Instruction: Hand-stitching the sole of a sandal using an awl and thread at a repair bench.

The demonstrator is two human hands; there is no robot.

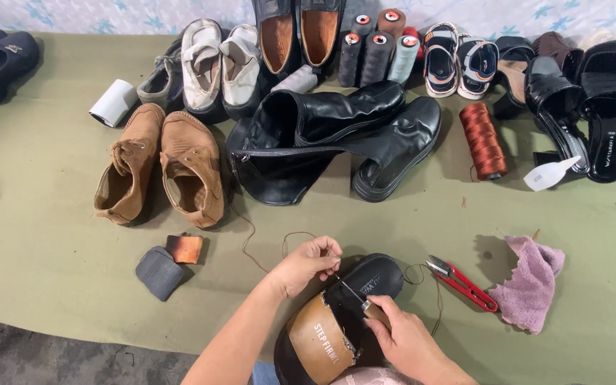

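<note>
Head view shows your left hand (308,262) pinched shut on a thin brown thread (265,249) just above a black shoe (361,285), which lies at the bottom middle on the olive-green cloth (37,249) with its tan insole (319,342) facing up. Your right hand (408,342) is closed around an awl (365,303), its metal tip laid against the shoe's upper between your two hands. Red thread snips (461,281) lie just to the right of the shoe, with a crumpled pink rag (532,285) beside them. Further from you sit a pair of black boots (336,139), a pair of tan suede shoes (162,167), a rust-coloured thread spool (483,139) and a row of upright thread cones (379,50). A small grey and orange block (169,262) rests well to the left of your hands.
</note>
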